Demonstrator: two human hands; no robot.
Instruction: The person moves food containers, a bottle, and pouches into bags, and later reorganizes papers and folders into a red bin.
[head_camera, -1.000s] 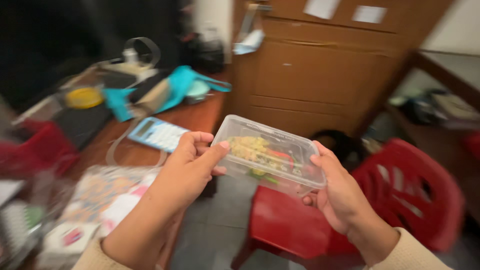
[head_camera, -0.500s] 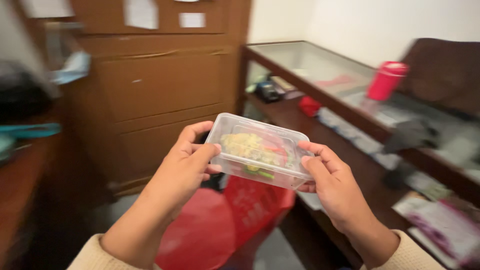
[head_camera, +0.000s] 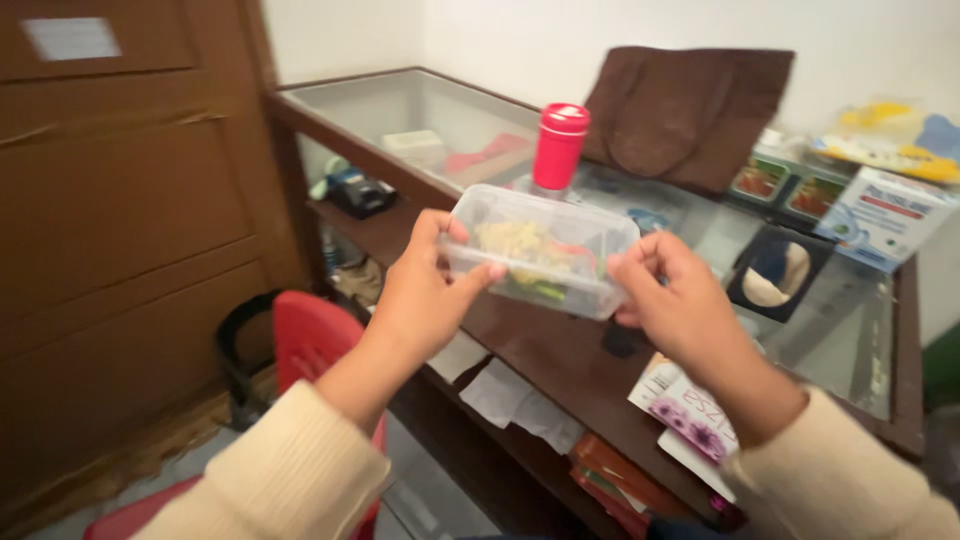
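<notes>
A clear plastic food container (head_camera: 545, 245) with a lid holds yellowish food with red and green bits. My left hand (head_camera: 425, 290) grips its left end, thumb on the near side. My right hand (head_camera: 675, 295) grips its right end. Both hold it in the air over the front edge of a glass-topped wooden display counter (head_camera: 560, 375). Cream sleeves cover both forearms.
On the counter stand a bottle with a red cap (head_camera: 558, 145), a brown bag (head_camera: 685, 110), white and green boxes (head_camera: 880, 215) and a dark square frame (head_camera: 775, 270). Papers and books lie on the shelf below. A red plastic chair (head_camera: 310, 335) and a brown wooden cabinet (head_camera: 120, 210) are at left.
My view has swung right, from the cluttered desk and cabinet to the glass counter. Both hands carried the container along and now hold it over the counter's edge.
</notes>
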